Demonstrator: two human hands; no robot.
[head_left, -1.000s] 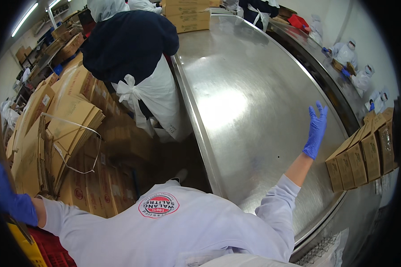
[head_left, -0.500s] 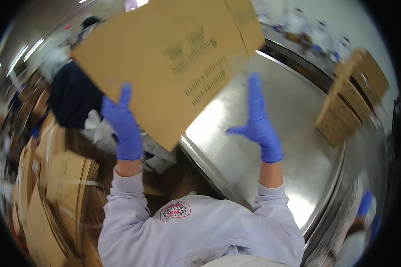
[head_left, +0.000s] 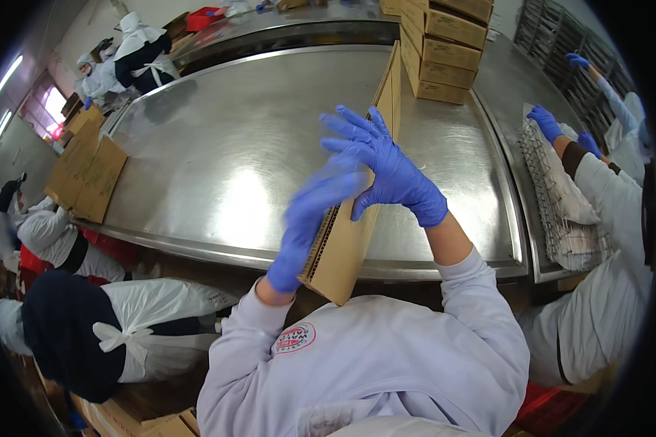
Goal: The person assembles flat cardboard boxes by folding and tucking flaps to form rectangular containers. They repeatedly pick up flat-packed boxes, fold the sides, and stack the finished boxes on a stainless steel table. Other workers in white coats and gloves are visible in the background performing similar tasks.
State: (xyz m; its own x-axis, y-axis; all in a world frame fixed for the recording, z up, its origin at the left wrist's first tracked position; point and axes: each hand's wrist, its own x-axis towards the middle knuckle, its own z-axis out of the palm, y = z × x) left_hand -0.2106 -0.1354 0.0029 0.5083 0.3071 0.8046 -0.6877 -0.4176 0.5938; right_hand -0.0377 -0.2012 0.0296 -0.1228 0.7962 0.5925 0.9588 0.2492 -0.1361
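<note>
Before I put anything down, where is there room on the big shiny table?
The steel table has a wide bare patch between the left-hand carton and the folded cardboard. A smaller one lies right of that cardboard, nearer than the stacked boxes. It's crowded at those boxes and around the wire rack on the right.

Saw a broad stainless-steel table (head_left: 189,138) spread across the middle, glossy with reflected light. Noted a stack of closed cardboard cartons (head_left: 448,69) on its far right part and an unstacked tan carton (head_left: 87,175) at its left edge. Spotted a red tub (head_left: 202,19) on a separate steel counter (head_left: 306,25) beyond. Made out a wire-mesh tray (head_left: 545,188) at right, near a co-worker in white (head_left: 608,211), with dark slatted racks (head_left: 561,40) farther back. Saw, lower left, a co-worker in navy top and white apron (head_left: 69,339); high left, bright light tubes (head_left: 6,79).
</note>
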